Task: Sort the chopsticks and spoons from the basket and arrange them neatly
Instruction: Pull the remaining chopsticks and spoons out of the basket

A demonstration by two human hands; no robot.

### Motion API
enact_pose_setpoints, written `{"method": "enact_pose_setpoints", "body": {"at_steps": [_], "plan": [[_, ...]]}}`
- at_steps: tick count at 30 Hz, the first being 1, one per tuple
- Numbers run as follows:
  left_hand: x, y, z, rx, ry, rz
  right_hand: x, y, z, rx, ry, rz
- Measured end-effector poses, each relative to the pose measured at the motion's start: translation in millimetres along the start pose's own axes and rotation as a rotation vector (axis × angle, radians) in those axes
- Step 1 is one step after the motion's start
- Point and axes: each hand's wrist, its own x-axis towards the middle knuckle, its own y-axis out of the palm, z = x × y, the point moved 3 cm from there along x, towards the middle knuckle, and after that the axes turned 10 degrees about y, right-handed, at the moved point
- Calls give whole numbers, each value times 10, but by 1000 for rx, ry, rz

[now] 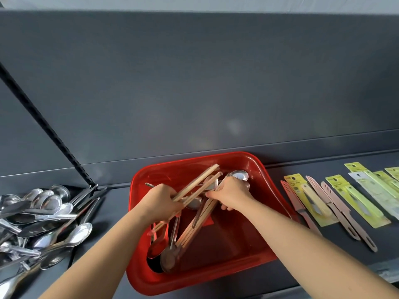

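Note:
A red plastic basket (pixel 239 251) sits on the dark shelf in front of me. Inside lie wooden chopsticks (pixel 195 225) and several metal spoons (pixel 166 253). My left hand (pixel 160 201) grips a bundle of wooden chopsticks (pixel 198 182) that slants up to the right over the basket. My right hand (pixel 232 193) reaches into the basket's far side, its fingers curled around more chopsticks close to a spoon bowl (pixel 239 175). The two hands are close together above the basket's middle.
A heap of metal spoons (pixel 41 225) lies on the shelf at the left. Packaged and loose pink and yellow knives (pixel 336 203) lie in a row at the right. A dark back panel rises behind the basket.

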Motion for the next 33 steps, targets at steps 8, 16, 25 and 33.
{"method": "enact_pose_setpoints", "body": {"at_steps": [8, 16, 25, 33], "plan": [[-71, -153, 45, -113, 28, -65, 1, 2, -3, 18, 68, -30], [-136, -99, -30, -250, 44, -135, -62, -23, -16, -77, 1, -159], [-315, -193, 8, -355, 110, -277, -92, -267, 72, 604, -80, -15], [-879, -682, 208, -663, 111, -542, -606, -523, 937, 783, -414, 131]]}}
